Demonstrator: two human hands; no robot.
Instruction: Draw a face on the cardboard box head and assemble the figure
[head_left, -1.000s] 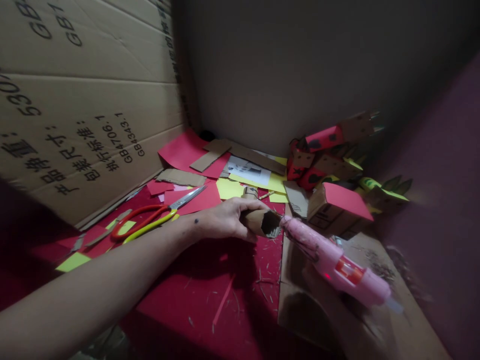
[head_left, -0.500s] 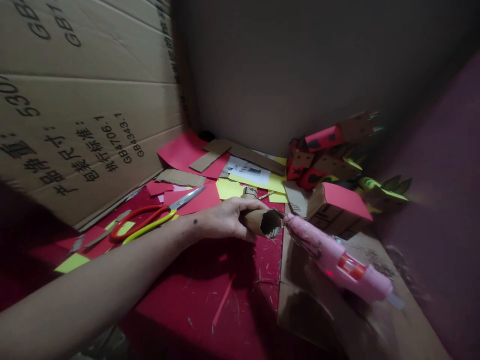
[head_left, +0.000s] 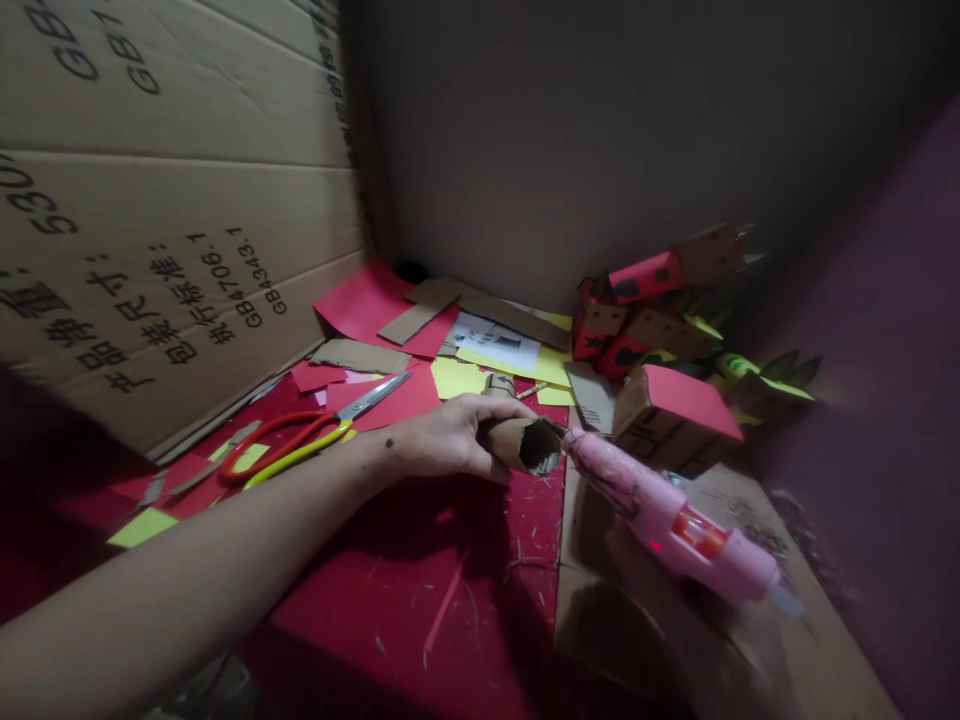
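My left hand [head_left: 457, 437] is wrapped round a brown cardboard tube [head_left: 514, 443], its open end facing me and to the right. In my right hand [head_left: 667, 590] is a pink hot glue gun [head_left: 649, 490] with a red light lit on its side and a clear glue stick jutting from the back. The gun's nozzle meets the right rim of the tube's open end; whether it touches I cannot tell. The fingers of my right hand lie mostly in shadow under the gun.
Red and yellow scissors [head_left: 300, 440] lie on the red table [head_left: 375, 590] at left. A big cardboard box [head_left: 187, 200] stands behind them. Paper sheets, cardboard strips [head_left: 420, 310], a red-topped cardboard box [head_left: 690, 405] and decorated tube figures [head_left: 645, 275] crowd the back and right.
The glue gun has shifted very slightly left, its nozzle staying at the tube's rim. My left hand and the tube hold almost the same place.
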